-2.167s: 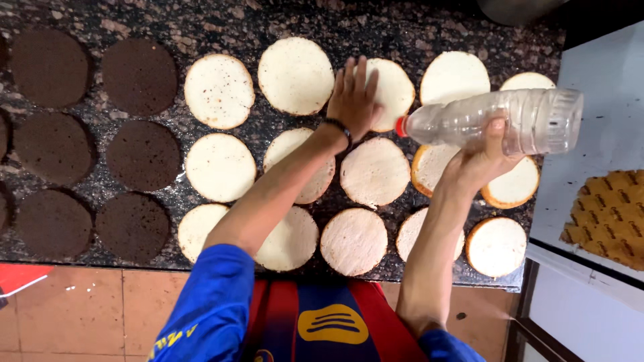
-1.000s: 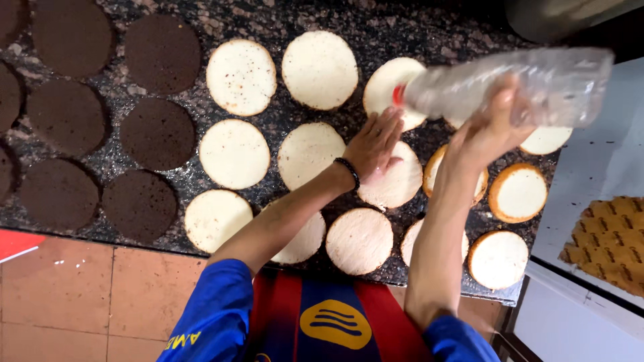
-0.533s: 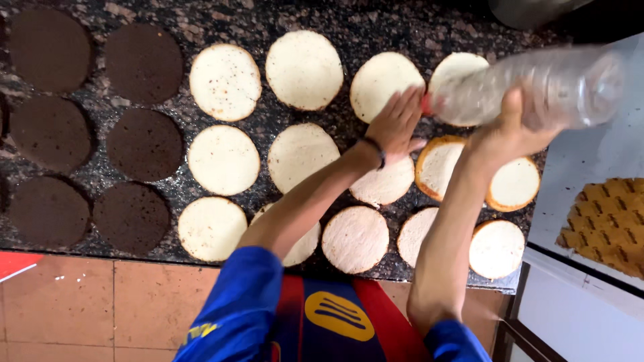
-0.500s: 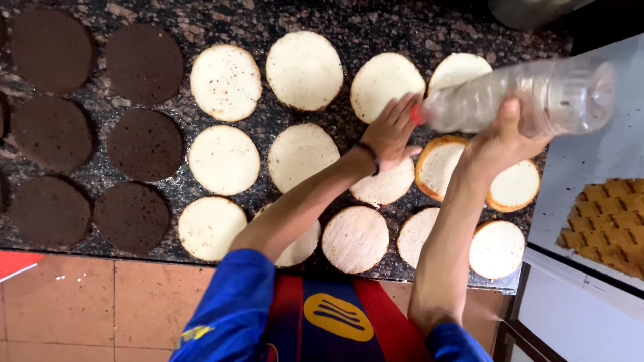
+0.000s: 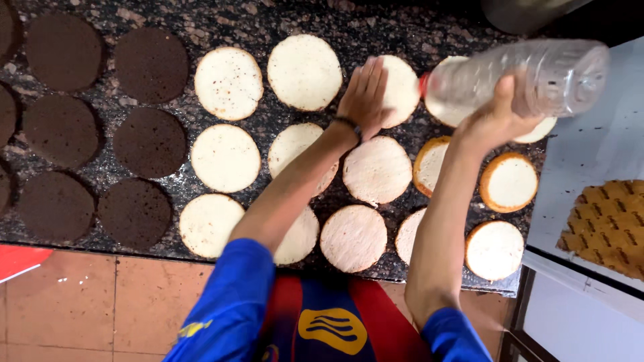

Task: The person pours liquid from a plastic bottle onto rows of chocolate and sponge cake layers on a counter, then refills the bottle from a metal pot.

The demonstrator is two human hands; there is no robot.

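Item: soaking pale sponge layers, mid-step by our read. Our right hand [image 5: 495, 119] wraps a clear plastic bottle [image 5: 520, 79], tipped w/ its red cap end over a top-row pale cake round [image 5: 402, 90]; our left hand [image 5: 365, 94] lies flat, fingers together, on that round. Dark cake rounds [image 5: 149, 142] sit apart on the granite counter [image 5: 221, 17]. Next move prob. calls for steady tilt and even passes over each round.

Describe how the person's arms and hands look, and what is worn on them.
Both forearms are bare. Short blue sleeves cover the upper arms, on a blue and red striped shirt with a yellow emblem. The left hand has a dark band at its wrist; the right hand wears nothing.
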